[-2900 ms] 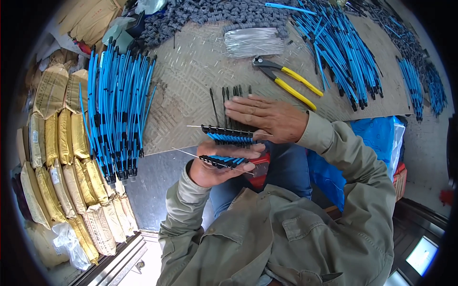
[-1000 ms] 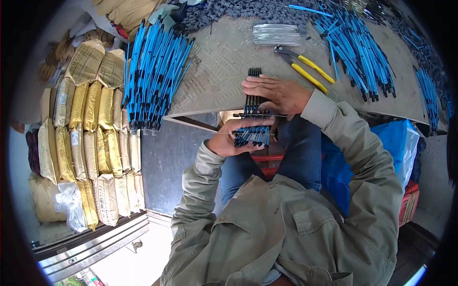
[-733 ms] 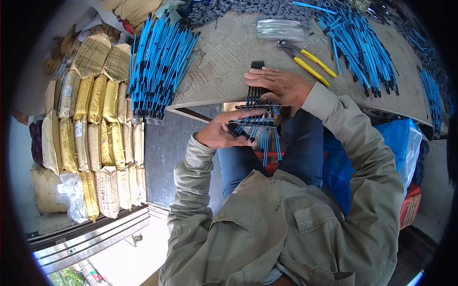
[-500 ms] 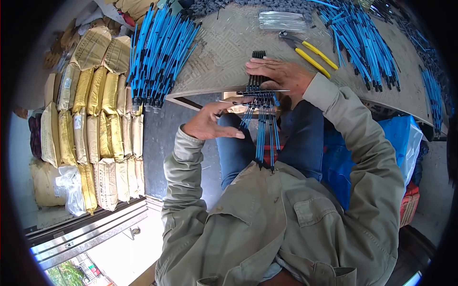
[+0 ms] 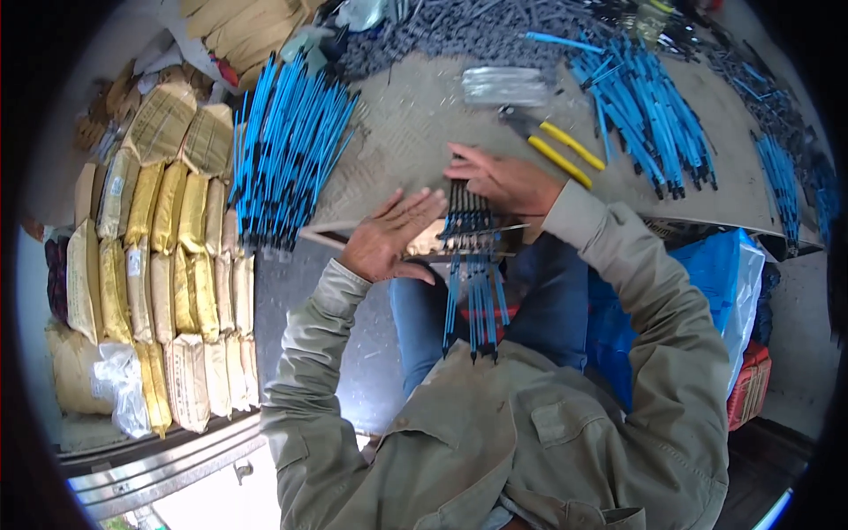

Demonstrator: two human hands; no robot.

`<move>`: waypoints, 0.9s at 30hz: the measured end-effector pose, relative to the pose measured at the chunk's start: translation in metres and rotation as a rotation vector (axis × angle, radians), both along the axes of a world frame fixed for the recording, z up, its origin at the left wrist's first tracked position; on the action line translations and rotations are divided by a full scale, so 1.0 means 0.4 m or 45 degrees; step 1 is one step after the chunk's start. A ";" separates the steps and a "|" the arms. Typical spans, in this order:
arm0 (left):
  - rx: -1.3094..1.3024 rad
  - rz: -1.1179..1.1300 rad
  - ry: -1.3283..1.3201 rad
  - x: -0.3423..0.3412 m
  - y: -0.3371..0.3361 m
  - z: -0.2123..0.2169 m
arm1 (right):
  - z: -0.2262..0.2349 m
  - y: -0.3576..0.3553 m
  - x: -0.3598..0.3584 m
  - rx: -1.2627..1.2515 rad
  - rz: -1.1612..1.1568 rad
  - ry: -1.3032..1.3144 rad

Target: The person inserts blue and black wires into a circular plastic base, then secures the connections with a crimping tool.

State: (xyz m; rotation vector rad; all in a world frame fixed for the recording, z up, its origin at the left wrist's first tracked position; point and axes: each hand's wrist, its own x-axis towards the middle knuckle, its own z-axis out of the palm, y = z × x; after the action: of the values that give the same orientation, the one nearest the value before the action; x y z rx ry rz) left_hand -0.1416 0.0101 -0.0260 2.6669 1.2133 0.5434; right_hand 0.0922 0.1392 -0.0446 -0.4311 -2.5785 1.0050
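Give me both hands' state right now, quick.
Left hand: open, fingers straight, flat at the table edge, holding nothing.
Right hand: palm down, pressing on the row of blue rods overhanging the edge; not gripping.

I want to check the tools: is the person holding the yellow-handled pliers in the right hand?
No, the yellow-handled pliers lie on the board, apart from the right hand, which presses the blue rods.

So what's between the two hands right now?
In the head view, a row of blue-and-black rods lies between the left hand and the right hand, hanging over the board's edge.
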 end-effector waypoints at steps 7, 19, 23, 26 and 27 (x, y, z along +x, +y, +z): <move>-0.051 -0.309 0.333 0.057 0.128 0.004 | -0.008 -0.001 -0.004 -0.141 -0.121 0.121; 0.047 -0.246 0.451 0.072 0.113 -0.001 | 0.003 -0.002 -0.018 -0.223 -0.085 0.287; 0.057 -0.247 0.375 0.086 0.129 0.022 | 0.082 0.027 0.029 0.185 -0.513 0.831; -0.011 -0.253 0.334 0.089 0.108 0.022 | 0.227 0.081 0.091 0.352 -0.845 1.308; -0.028 -0.249 0.358 0.091 0.109 0.028 | 0.280 0.092 0.131 0.485 -0.998 1.362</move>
State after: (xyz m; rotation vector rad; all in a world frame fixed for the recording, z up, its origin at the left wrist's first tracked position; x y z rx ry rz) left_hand -0.1054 0.0539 -0.0149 2.8711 0.9938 0.1273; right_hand 0.1447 0.1759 0.0674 -0.5297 -1.3714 0.2794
